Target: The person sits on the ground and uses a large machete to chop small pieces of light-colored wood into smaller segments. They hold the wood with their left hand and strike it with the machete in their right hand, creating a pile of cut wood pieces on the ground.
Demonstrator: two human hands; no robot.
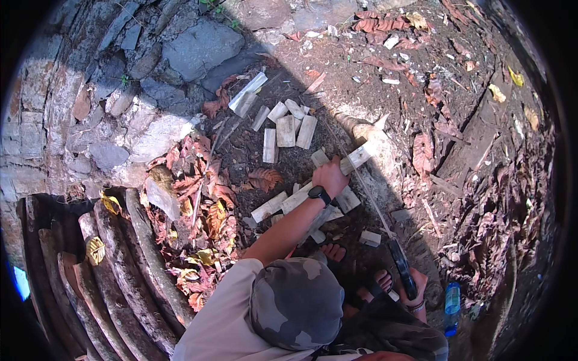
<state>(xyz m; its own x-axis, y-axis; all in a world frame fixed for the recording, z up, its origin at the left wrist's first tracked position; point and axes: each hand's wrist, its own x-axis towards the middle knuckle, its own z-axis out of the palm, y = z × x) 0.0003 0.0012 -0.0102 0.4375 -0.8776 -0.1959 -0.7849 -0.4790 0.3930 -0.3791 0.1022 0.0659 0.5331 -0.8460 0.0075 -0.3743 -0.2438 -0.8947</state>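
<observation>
My left hand (330, 178), with a dark watch at the wrist, is closed round a short split piece of wood (359, 156). The pale far end of that piece sticks out past my fingers, over a log (363, 130) lying on the ground. At the lower right, my right hand (415, 285) grips the black handle of a machete (373, 207). Its long thin blade runs up and to the left, seen nearly edge-on, and crosses in front of the held wood. Whether it touches the wood I cannot tell. More split pieces (269, 206) lie beneath my left forearm.
Several cut wood blocks (286, 131) are heaped ahead. A stone wall (198, 51) rises at the upper left, with stacked logs (126, 265) below it. A blue bottle (451, 308) is near my right hand. A camouflage cap (296, 304) covers the lower middle. Dry leaves (423, 153) litter the soil.
</observation>
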